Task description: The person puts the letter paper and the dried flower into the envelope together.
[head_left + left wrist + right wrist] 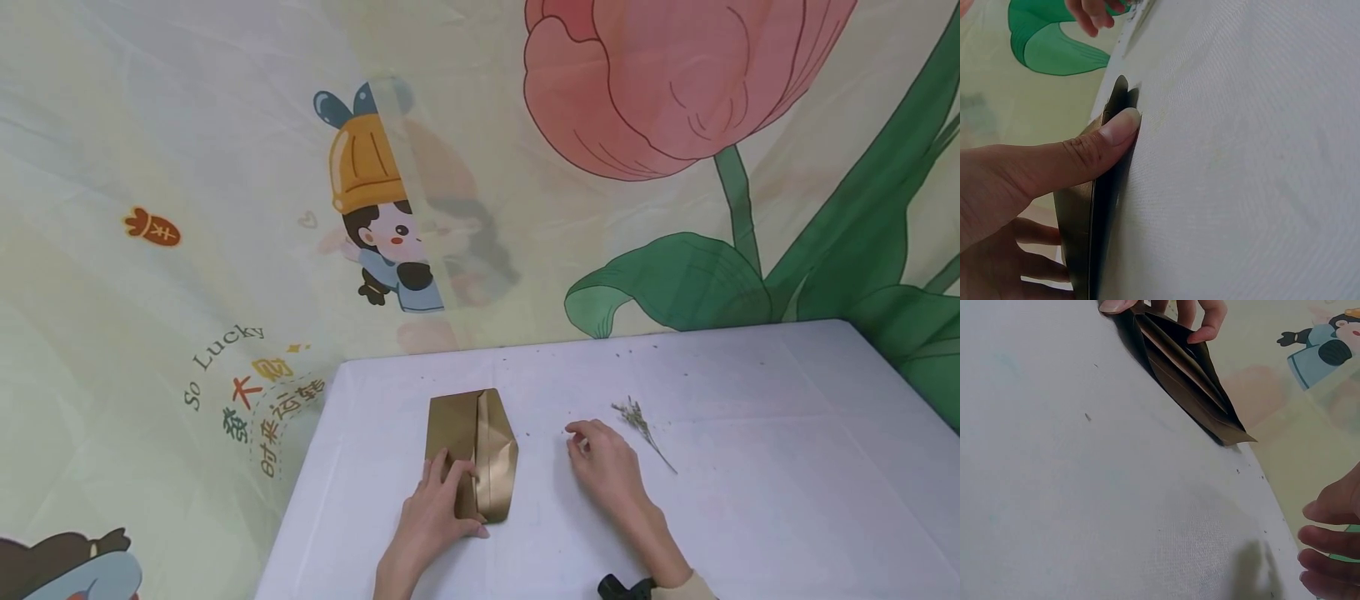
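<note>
A gold envelope lies on the white-covered table, its flap side toward the right. My left hand grips its near end, the thumb at the lower edge and the fingers spread over the top face. Seen from the right wrist, the envelope's mouth gapes and a paper layer shows inside. My right hand hovers over the table to the right of the envelope, fingers loosely bent with nothing visible between them. Just beyond it lies a small sprig of dried flowers with a thin stem.
Small dark crumbs are scattered over the white tablecloth, several of them near the back edge. Behind the table hangs a printed cloth backdrop with a large pink tulip. A black strap device sits at the right wrist.
</note>
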### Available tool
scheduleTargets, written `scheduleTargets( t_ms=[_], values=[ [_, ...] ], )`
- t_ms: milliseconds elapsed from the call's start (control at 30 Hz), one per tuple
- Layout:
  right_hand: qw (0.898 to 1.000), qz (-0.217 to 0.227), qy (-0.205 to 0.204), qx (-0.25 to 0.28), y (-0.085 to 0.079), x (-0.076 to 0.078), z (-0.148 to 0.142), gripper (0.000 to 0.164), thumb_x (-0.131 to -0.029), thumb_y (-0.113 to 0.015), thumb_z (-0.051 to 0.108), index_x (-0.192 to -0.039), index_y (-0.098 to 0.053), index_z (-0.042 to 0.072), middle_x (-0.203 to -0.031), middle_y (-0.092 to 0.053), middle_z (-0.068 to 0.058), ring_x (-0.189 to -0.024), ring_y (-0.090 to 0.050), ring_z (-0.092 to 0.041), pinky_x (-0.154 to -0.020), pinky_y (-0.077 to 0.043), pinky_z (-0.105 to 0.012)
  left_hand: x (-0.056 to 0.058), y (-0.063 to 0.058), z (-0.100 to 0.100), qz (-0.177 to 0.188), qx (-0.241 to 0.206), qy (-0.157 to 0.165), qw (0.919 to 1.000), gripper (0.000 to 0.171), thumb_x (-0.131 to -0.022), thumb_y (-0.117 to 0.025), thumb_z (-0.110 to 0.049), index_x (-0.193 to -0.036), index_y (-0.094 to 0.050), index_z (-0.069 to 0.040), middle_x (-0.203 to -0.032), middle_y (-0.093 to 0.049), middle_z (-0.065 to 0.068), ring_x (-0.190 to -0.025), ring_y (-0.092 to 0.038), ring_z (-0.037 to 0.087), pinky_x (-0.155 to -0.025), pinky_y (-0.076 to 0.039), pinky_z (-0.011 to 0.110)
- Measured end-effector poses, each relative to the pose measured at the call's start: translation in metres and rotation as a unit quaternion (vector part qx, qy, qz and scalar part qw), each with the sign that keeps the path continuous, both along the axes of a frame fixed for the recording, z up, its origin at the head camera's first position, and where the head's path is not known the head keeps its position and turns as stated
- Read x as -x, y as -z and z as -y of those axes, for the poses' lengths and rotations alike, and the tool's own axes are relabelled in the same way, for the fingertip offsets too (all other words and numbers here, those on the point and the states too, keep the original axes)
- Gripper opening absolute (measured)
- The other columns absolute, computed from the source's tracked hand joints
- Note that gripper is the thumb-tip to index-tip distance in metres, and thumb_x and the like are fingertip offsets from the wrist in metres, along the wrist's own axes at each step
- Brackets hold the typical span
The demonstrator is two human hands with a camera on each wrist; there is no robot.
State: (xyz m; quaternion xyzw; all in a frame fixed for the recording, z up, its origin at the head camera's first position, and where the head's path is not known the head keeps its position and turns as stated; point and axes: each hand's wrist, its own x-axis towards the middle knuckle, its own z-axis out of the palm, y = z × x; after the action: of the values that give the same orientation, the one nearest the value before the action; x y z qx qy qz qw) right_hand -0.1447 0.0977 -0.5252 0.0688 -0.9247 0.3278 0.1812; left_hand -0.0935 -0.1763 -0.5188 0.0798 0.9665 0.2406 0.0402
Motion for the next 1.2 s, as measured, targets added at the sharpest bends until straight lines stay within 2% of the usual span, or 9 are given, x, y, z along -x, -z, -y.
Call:
scheduleTargets(
  t_ms=[233,567,833,933,1067,1200],
  values=[
    [1.000,0.021,0.012,0.009,0.001,0.005,-0.010,0.017,-0.087,-0.075,0.002,-0.103,-0.077,0.007,-0.086,-0.072,-0.005,-0.072,-0.064,-0.016,-0.055,-0.047,-0.026,0.000,0.000,0.001,0.006,-0.003,-0.001,1.0000,0.074,-0.063,-0.095,-0.043,-0.121,-0.050,-0.034,-0.159,-0.035,0.031,-0.141,-0.033,0.065,-0.082,-0.045,0.079],
    [0.998,0.032,0.047,0.006,-0.002,0.008,-0.024,0.021,-0.087,-0.076,0.003,-0.108,-0.074,0.004,-0.097,-0.071,-0.010,-0.085,-0.067,-0.026,-0.067,-0.054,-0.041,0.001,0.001,0.000,-0.005,0.003,0.001,1.0000,0.075,-0.062,-0.095,-0.044,-0.121,-0.050,-0.033,-0.157,-0.036,0.032,-0.140,-0.034,0.066,-0.082,-0.046,0.079],
    [0.996,0.059,0.064,0.015,-0.004,0.010,-0.029,0.024,-0.089,-0.075,0.006,-0.113,-0.073,0.003,-0.108,-0.070,-0.015,-0.093,-0.067,-0.030,-0.074,-0.056,-0.047,0.001,0.001,0.000,-0.005,0.006,0.001,1.0000,0.076,-0.062,-0.096,-0.044,-0.122,-0.050,-0.032,-0.157,-0.036,0.032,-0.139,-0.036,0.066,-0.081,-0.046,0.078],
    [0.995,0.072,0.068,0.016,-0.004,0.010,-0.032,0.026,-0.090,-0.075,0.007,-0.115,-0.072,0.002,-0.116,-0.068,-0.019,-0.107,-0.065,-0.038,-0.086,-0.056,-0.053,0.001,0.001,-0.001,-0.001,0.006,0.001,1.0000,0.076,-0.062,-0.096,-0.043,-0.122,-0.050,-0.032,-0.158,-0.036,0.032,-0.139,-0.036,0.065,-0.081,-0.046,0.078],
    [0.993,0.093,0.071,0.019,-0.005,0.011,-0.036,0.031,-0.091,-0.074,0.009,-0.120,-0.070,0.001,-0.129,-0.062,-0.025,-0.128,-0.055,-0.046,-0.101,-0.048,-0.062,0.001,0.001,-0.001,0.002,0.007,-0.001,1.0000,0.076,-0.062,-0.096,-0.043,-0.122,-0.050,-0.032,-0.158,-0.035,0.032,-0.140,-0.035,0.065,-0.082,-0.046,0.078],
    [0.991,0.112,0.072,0.012,-0.005,0.011,-0.038,0.037,-0.091,-0.074,0.012,-0.125,-0.067,-0.001,-0.135,-0.058,-0.029,-0.128,-0.053,-0.048,-0.102,-0.046,-0.062,0.001,0.002,-0.001,-0.001,0.008,-0.004,1.0000,0.076,-0.062,-0.096,-0.042,-0.122,-0.051,-0.032,-0.158,-0.035,0.032,-0.140,-0.035,0.065,-0.083,-0.045,0.079]
  ],
)
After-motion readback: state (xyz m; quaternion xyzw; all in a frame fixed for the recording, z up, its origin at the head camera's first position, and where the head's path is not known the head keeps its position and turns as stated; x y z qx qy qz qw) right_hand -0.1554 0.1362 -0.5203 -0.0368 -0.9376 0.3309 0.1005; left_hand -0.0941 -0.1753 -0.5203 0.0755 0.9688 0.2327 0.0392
